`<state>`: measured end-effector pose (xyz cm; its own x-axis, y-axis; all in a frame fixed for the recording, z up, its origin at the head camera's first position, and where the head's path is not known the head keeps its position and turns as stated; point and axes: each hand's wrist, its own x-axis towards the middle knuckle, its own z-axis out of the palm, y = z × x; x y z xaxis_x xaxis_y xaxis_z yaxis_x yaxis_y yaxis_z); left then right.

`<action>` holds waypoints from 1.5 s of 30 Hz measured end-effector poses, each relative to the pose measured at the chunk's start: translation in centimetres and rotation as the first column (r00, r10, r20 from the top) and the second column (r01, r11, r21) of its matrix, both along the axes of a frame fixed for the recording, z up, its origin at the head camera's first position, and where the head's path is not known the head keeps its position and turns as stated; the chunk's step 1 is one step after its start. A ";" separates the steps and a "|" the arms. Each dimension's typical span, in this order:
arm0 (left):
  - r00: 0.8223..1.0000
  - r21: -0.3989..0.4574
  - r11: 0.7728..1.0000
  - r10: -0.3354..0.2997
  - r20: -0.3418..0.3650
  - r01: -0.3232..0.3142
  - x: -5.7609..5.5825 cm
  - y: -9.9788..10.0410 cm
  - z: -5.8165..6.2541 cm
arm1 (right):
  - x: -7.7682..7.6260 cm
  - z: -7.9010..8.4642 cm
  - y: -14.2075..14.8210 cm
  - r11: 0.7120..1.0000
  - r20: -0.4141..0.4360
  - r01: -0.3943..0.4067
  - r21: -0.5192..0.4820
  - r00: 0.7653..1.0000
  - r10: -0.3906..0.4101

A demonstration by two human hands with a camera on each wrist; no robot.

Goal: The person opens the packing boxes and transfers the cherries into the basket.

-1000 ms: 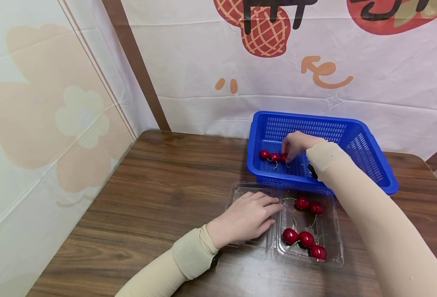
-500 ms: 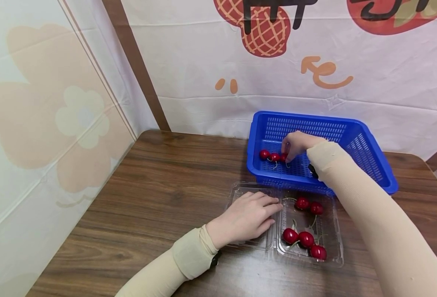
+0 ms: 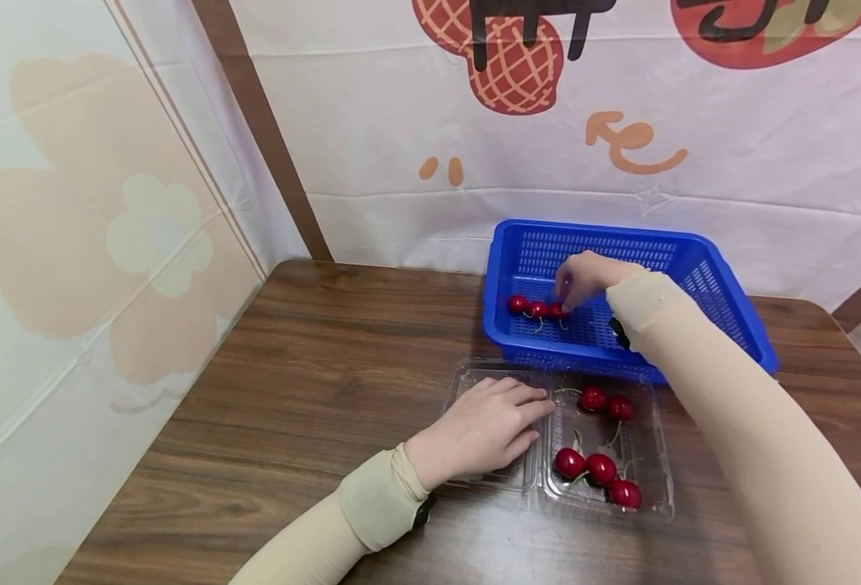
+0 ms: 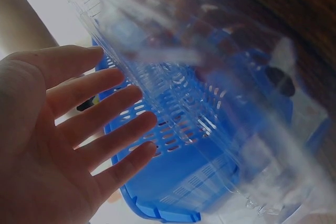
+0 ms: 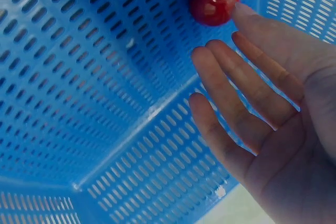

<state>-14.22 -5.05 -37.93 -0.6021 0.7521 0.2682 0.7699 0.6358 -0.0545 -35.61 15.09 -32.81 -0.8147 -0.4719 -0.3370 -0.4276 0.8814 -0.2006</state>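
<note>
Inside the blue basket [image 3: 496,321], a short row of red cherries [image 5: 213,2] lies toward the left side. My right hand [image 3: 587,279] is over the row's right end, fingers apart and slightly bent. Its thumb tip is at the edge of the nearest cherry; whether they touch I cannot tell. My left hand [image 3: 485,426] rests with spread fingers on one half of a clear plastic clamshell box [image 3: 660,479]. The other half holds several stemmed cherries [image 3: 602,469]. In the left wrist view the left palm [image 4: 47,145] holds nothing, with the clear plastic beyond its fingertips.
The clamshell box lies opened flat right in front of the basket. Both stand on a brown wooden table [image 3: 313,390]. A printed white cloth [image 3: 372,122] hangs behind the table and along its left side.
The right hand's fingers have lifted and loosened slightly, leaving more of the right-end cherry in sight. The head view has shifted a little. My left hand stays in place.
</note>
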 end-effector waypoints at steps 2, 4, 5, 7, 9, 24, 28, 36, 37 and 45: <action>1.000 0.003 1.000 0.002 0.002 -0.002 0.0 0.0 -0.1 | 0.1 0.4 0.2 1.000 0.004 -0.012 -0.005 1.000 0.012; 1.000 0.006 1.000 0.005 0.007 -0.005 0.0 0.0 -0.2 | 0.2 0.7 0.3 1.000 0.000 -0.019 -0.005 1.000 0.019; 1.000 0.006 1.000 0.007 0.011 -0.008 0.0 -0.1 -0.2 | 0.2 0.9 0.4 1.000 -0.001 -0.019 -0.003 1.000 0.019; 1.000 0.006 1.000 0.012 0.018 -0.013 0.0 -0.1 -0.2 | 0.3 1.2 0.5 1.000 -0.004 -0.018 -0.006 1.000 0.018; 1.000 0.005 1.000 0.016 0.024 -0.017 0.0 -0.1 -0.3 | 0.5 1.5 0.5 1.000 -0.005 -0.010 -0.014 1.000 0.010; 0.999 0.004 1.000 0.025 0.036 -0.025 0.1 -0.2 -0.2 | 1.7 3.9 1.1 0.998 -0.083 -0.045 -0.033 0.996 0.042; 0.999 0.001 1.000 0.026 0.045 -0.026 0.1 -0.1 -0.2 | 2.1 4.3 1.4 0.997 -0.111 -0.071 -0.036 0.992 0.067; 0.999 0.001 1.000 0.019 0.032 -0.019 0.0 0.0 -0.2 | 2.9 4.7 2.1 0.993 -0.155 -0.087 -0.075 0.985 0.075; 0.999 0.002 1.000 0.018 0.034 -0.018 0.0 0.0 -0.2 | 3.1 4.7 2.2 0.993 -0.162 -0.088 -0.082 0.984 0.074; 0.998 -0.014 1.000 0.023 0.059 -0.022 0.0 0.2 0.0 | 4.5 5.2 2.7 0.986 -0.205 -0.121 -0.116 0.974 0.095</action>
